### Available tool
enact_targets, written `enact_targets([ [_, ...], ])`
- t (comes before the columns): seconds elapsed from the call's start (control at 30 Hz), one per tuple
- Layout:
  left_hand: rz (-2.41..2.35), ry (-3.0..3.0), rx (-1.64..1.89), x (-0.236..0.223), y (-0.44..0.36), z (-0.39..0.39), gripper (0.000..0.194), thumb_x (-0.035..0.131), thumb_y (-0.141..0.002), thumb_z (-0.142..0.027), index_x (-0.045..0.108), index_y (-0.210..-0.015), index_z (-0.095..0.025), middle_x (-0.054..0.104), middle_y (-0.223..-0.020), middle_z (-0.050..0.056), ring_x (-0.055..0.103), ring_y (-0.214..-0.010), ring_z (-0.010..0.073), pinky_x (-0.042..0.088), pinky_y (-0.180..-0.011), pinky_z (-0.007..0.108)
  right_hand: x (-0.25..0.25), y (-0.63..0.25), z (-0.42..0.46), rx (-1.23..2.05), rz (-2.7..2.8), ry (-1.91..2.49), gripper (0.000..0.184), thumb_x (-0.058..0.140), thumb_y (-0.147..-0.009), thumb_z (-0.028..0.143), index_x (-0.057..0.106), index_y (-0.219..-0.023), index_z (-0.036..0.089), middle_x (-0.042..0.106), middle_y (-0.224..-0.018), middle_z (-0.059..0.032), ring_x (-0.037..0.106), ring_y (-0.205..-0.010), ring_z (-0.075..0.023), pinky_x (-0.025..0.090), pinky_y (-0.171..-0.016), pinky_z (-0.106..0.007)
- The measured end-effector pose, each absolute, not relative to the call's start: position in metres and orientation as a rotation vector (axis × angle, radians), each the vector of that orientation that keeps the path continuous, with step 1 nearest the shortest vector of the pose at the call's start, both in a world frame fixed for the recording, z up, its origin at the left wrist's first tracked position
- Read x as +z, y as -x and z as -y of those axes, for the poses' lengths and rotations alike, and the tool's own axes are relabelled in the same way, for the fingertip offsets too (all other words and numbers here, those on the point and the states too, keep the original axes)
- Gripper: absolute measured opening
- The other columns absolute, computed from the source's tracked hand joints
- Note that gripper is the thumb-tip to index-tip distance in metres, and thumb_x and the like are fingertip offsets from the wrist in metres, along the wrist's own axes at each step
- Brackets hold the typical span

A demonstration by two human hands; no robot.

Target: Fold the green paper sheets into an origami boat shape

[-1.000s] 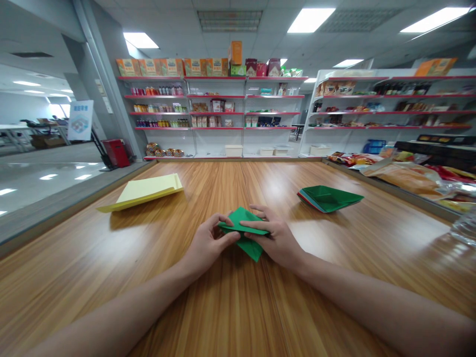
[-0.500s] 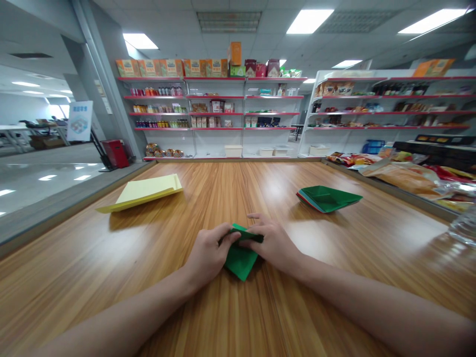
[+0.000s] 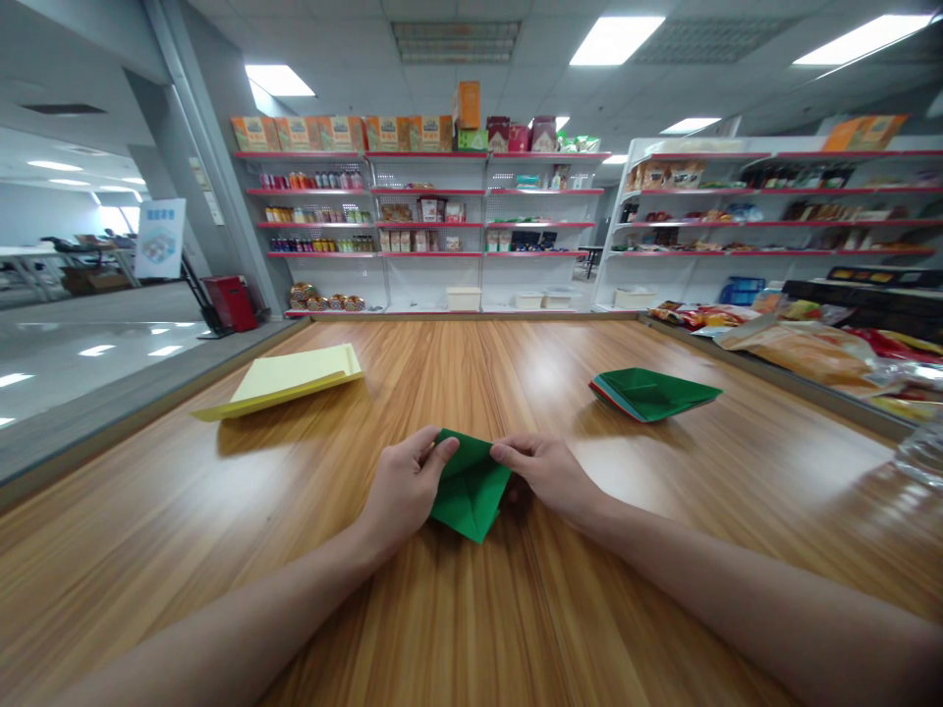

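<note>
A green sheet of folded paper (image 3: 471,491) is held up between my hands over the middle of the table, with crease lines across its face and one corner pointing toward me. My left hand (image 3: 407,483) pinches its upper left edge between thumb and fingers. At the upper right corner, my right hand (image 3: 549,473) grips it between thumb and forefinger. The fingers behind the paper are hidden.
Yellow paper sheets (image 3: 295,378) lie at the left of the wooden table (image 3: 309,628). To the right sits a stack of folded coloured papers (image 3: 655,393), dark green on top. Snack packets (image 3: 803,353) and clear plastic (image 3: 920,452) are at the right edge. Stocked shelves (image 3: 427,226) stand behind.
The green paper has been turned and opened out, so its creased face shows. My hands have moved slightly apart, from pressing along a fold to pinching its upper edges.
</note>
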State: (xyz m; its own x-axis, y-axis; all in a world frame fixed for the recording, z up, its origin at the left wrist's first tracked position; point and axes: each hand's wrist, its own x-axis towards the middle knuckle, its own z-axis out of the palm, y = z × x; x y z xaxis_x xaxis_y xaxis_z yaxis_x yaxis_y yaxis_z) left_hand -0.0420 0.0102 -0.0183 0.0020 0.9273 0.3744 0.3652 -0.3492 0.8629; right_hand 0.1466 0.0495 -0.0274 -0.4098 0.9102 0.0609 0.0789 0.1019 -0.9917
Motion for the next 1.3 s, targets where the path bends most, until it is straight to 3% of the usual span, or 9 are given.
enact_targets([
  [0.3,-1.333,-1.742,1.349,-0.018,0.042,-0.009,0.034,0.053,-0.084,-0.041,0.043,-0.060,-0.019,0.031,-0.053,-0.005,0.031,-0.048,0.0100,0.020,-0.045,0.024,-0.027,-0.143,-0.045,1.496,1.482,0.892,0.039,0.065,-0.073,0.053,0.064,-0.075,0.014,0.063,-0.068,-0.0024,0.060,-0.062,-0.0142,0.051,-0.061,-0.028],
  [0.53,-1.217,-1.641,1.314,-0.011,0.040,-0.010,0.036,0.051,-0.084,-0.046,0.052,-0.061,-0.018,0.042,-0.052,-0.004,0.039,-0.048,0.0104,0.026,-0.045,0.023,-0.032,-0.147,-0.047,1.175,1.689,0.955,0.041,0.058,-0.079,0.053,0.060,-0.065,0.015,0.053,-0.058,0.0000,0.048,-0.054,-0.0115,0.039,-0.049,-0.023],
  [0.63,-1.204,-1.602,1.336,-0.010,0.039,-0.011,0.036,0.054,-0.083,-0.045,0.061,-0.063,-0.017,0.062,-0.076,0.003,0.057,-0.073,0.0161,0.041,-0.063,0.025,-0.031,-0.150,-0.046,1.114,1.733,0.947,0.038,0.056,-0.081,0.051,0.063,-0.070,0.015,0.055,-0.061,-0.0009,0.051,-0.058,-0.0130,0.040,-0.052,-0.024],
  [0.7,-1.164,-1.536,1.335,-0.010,0.041,-0.012,0.033,0.057,-0.081,-0.044,0.067,-0.068,-0.016,0.064,-0.104,0.009,0.056,-0.100,0.0217,0.042,-0.084,0.029,-0.028,-0.151,-0.044,1.035,1.768,0.932,0.036,0.055,-0.082,0.048,0.064,-0.071,0.015,0.054,-0.061,-0.0008,0.050,-0.058,-0.0130,0.039,-0.053,-0.025],
  [0.77,-1.041,-1.422,1.237,-0.011,0.044,-0.012,0.028,0.062,-0.078,-0.042,0.071,-0.077,-0.016,0.063,-0.114,0.011,0.055,-0.107,0.0254,0.040,-0.092,0.034,-0.026,-0.152,-0.043,0.970,1.791,0.907,0.034,0.056,-0.083,0.046,0.064,-0.070,0.016,0.054,-0.062,-0.0006,0.049,-0.059,-0.0130,0.038,-0.054,-0.025],
  [0.87,-0.800,-1.214,1.025,-0.013,0.049,-0.013,0.029,0.068,-0.073,-0.035,0.072,-0.091,-0.014,0.070,-0.096,0.012,0.064,-0.090,0.0264,0.047,-0.083,0.039,-0.025,-0.152,-0.040,0.960,1.804,0.858,0.032,0.057,-0.083,0.044,0.062,-0.068,0.016,0.053,-0.062,-0.0002,0.048,-0.060,-0.0128,0.037,-0.054,-0.025],
  [1.0,-0.804,-1.108,1.023,-0.016,0.052,-0.013,0.026,0.068,-0.072,-0.033,0.073,-0.088,-0.013,0.072,-0.081,0.010,0.066,-0.074,0.0231,0.050,-0.074,0.036,-0.024,-0.149,-0.040,1.080,1.762,0.831,0.031,0.061,-0.080,0.045,0.062,-0.068,0.016,0.053,-0.060,0.0009,0.047,-0.057,-0.0114,0.037,-0.051,-0.023],
  [1.17,-0.872,-1.233,1.173,-0.017,0.050,-0.013,0.022,0.068,-0.073,-0.034,0.073,-0.081,-0.014,0.071,-0.081,0.007,0.064,-0.079,0.0222,0.049,-0.077,0.035,-0.028,-0.147,-0.047,1.273,1.509,0.820,0.027,0.072,-0.070,0.042,0.064,-0.073,0.017,0.061,-0.068,-0.0006,0.055,-0.063,-0.0131,0.045,-0.059,-0.026],
  [1.3,-0.988,-1.364,1.261,-0.016,0.049,-0.013,0.023,0.068,-0.072,-0.038,0.071,-0.064,-0.017,0.066,-0.068,0.004,0.061,-0.083,0.0234,0.048,-0.076,0.034,-0.031,-0.148,-0.049,1.300,1.478,0.764,0.028,0.071,-0.071,0.040,0.060,-0.066,0.016,0.060,-0.067,-0.0005,0.052,-0.060,-0.0111,0.042,-0.057,-0.025],
])
